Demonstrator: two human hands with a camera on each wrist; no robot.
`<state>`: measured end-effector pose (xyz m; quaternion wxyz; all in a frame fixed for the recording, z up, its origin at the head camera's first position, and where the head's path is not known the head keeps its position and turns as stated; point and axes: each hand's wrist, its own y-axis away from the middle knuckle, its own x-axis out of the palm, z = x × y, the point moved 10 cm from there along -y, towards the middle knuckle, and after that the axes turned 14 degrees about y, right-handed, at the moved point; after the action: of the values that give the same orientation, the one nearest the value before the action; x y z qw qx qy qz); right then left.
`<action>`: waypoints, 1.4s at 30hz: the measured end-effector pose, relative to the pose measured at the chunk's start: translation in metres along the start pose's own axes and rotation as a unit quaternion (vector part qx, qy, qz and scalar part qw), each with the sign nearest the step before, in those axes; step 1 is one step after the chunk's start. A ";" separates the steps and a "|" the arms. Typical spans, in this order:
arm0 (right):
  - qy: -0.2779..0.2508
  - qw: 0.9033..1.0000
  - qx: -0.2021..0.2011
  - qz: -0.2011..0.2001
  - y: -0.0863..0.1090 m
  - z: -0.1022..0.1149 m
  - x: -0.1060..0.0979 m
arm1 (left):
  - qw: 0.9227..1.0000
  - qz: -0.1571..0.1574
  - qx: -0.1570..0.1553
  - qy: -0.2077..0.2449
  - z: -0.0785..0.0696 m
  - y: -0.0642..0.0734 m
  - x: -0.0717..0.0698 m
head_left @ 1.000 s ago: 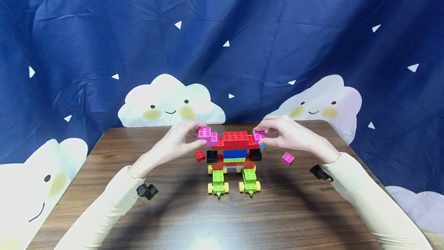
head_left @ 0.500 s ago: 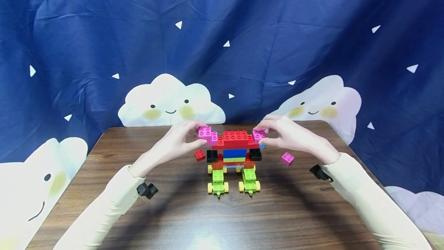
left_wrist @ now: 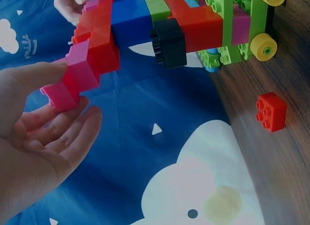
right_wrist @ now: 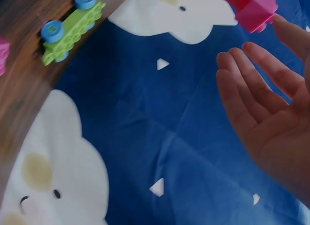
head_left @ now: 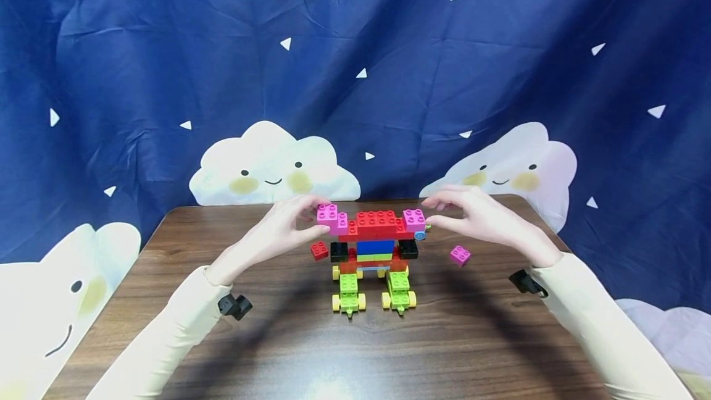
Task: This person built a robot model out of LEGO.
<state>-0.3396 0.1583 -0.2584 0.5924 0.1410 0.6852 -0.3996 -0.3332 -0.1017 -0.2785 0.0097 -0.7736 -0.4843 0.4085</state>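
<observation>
A toy figure of building bricks stands on the table, with red bricks (head_left: 376,221) across its top, a blue brick (head_left: 375,246) below and black bricks (head_left: 339,252) at both sides. My left hand (head_left: 286,224) pinches the upper pink brick (head_left: 326,213) of a stepped pair at the figure's left end, the thumb on one face and fingers beneath (left_wrist: 68,103). At the opposite end a pink brick (head_left: 413,219) sits on the red row. My right hand (head_left: 472,215) is just right of it, fingers spread and holding nothing; its palm shows in the right wrist view.
Green wheeled bases (head_left: 349,292) with yellow wheels carry the figure. A loose red brick (head_left: 319,250) lies left of it and a loose pink brick (head_left: 460,255) right. Behind it is a green wheeled piece (right_wrist: 75,31) with blue wheels. A blue cloth (head_left: 355,79) hangs behind the table.
My right hand has let go of the pink brick at the right end and moved slightly right. My left hand keeps its pinch on the pink brick at the left end.
</observation>
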 end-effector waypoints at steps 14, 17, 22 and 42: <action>-0.035 0.995 0.089 0.006 0.052 -0.074 0.051 | 1.000 -0.003 0.001 0.007 0.000 0.001 0.000; -0.030 0.994 0.102 0.018 0.066 -0.087 0.070 | 1.000 -0.003 0.003 0.005 0.000 0.001 0.000; -0.026 0.992 0.116 0.041 0.083 -0.100 0.096 | 1.000 -0.004 0.002 0.001 -0.001 0.001 -0.001; 0.005 0.986 0.143 0.084 0.087 -0.112 0.129 | 1.000 -0.021 0.008 0.000 -0.005 0.003 -0.008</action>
<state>-0.3932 0.2574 -0.4132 0.5940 0.2837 0.6096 -0.4417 -0.3290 -0.1078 -0.2714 0.0242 -0.7631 -0.4972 0.4121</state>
